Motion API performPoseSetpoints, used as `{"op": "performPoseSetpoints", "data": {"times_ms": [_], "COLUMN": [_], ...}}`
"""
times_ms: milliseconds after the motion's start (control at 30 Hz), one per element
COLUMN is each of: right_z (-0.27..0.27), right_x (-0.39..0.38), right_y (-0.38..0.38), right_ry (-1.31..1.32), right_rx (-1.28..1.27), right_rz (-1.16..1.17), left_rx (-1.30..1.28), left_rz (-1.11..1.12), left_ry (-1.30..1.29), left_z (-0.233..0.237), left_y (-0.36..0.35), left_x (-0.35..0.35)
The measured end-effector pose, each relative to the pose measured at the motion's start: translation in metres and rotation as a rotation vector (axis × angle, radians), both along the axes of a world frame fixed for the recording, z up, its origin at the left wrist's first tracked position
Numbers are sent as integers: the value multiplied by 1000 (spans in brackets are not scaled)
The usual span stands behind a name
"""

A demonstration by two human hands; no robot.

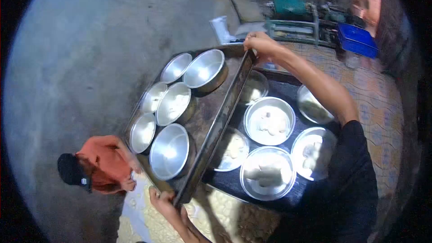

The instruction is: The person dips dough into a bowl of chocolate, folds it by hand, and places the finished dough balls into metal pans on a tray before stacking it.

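Note:
A dark metal tray [216,128] with several round metal pans [170,151] hangs tilted between my two hands. My right hand [261,46] is closed on its upper corner. Near the bottom of the view, my left hand [164,201] grips the lower corner. Some pans on this tray, such as the middle one [173,104], hold pale pieces; others look bare inside. Partly beneath it lies a second dark tray [225,181], whose round pans [269,120] contain pale, dough-like lumps. My right forearm passes over that tray's far side.
A person in an orange top and black cap [105,164] is at the lower left, hands by the pale-covered surface [148,211]. At the upper right are a green machine [290,3], a blue container [357,39] and patterned flooring [380,121]. A white object [220,29] stands beyond the held tray.

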State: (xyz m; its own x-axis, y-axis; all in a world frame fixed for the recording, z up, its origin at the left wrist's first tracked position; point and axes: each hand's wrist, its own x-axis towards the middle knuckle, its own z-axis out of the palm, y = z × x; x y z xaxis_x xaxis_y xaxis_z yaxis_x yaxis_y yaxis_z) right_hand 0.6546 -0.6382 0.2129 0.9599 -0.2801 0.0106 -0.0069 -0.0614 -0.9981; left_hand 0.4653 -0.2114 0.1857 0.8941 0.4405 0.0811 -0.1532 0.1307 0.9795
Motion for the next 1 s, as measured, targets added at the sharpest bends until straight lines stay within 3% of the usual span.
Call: {"op": "performPoseSetpoints", "data": {"times_ms": [67,133,200,233,333,367,400,467,533,567,600,667,767,867,900,933,967,1000], "right_z": [-18,-23,-25,-3,-24,-24,-48,-87,-100,-116,-113,-129,-167,-153,-147,-129,-99,-70], "right_x": [-49,-105,-156,-171,-235,-247,-252,-250,-247,-242,-242,-228,-228,-232,-238,-255,-283,-314], "right_y": [-43,-73,-102,-86,-129,-139,-165,-196,-151,-165,-158,-146,-189,-162,-147,-125,-89,-44], "right_ry": [-43,-152,-161,-164,-239,-121,-139,-73,-283,-280,-171,-385,-393,-267,-305,-351,-441,-538], "right_rx": [31,132,162,175,160,-96,-65,-177,-169,-337,-280,-191,-189,-354,-466,-785,-825,-529], "right_rz": [-7,-139,-243,-240,-285,-429,-354,-454,-604,-510,-440,-571,-641,-727,-702,-704,-636,-546], "left_rx": [14,22,990,1250,812,739,690,627,581,573,565,556,562,466,451,436,454,465], "left_rz": [-46,183,-19,77,-81,-136,-197,-309,-404,-451,-485,-535,-543,-724,-718,-705,-605,-517], "left_ry": [-70,0,-140,19,-25,-27,-33,-64,-104,-133,-169,-226,-349,-31,-62,-86,-30,-119], "left_z": [-11,-8,-69,-60,-78,-84,-89,-95,-99,-99,-100,-101,-99,-80,-78,-75,-66,-77], "left_y": [-26,-76,-50,-24,-62,-73,-85,-105,-115,-123,-130,-146,-164,-155,-148,-137,-125,-106], "left_x": [-51,-100,-154,-167,-215,-227,-237,-249,-253,-256,-256,-254,-257,-251,-251,-251,-259,-268]}}
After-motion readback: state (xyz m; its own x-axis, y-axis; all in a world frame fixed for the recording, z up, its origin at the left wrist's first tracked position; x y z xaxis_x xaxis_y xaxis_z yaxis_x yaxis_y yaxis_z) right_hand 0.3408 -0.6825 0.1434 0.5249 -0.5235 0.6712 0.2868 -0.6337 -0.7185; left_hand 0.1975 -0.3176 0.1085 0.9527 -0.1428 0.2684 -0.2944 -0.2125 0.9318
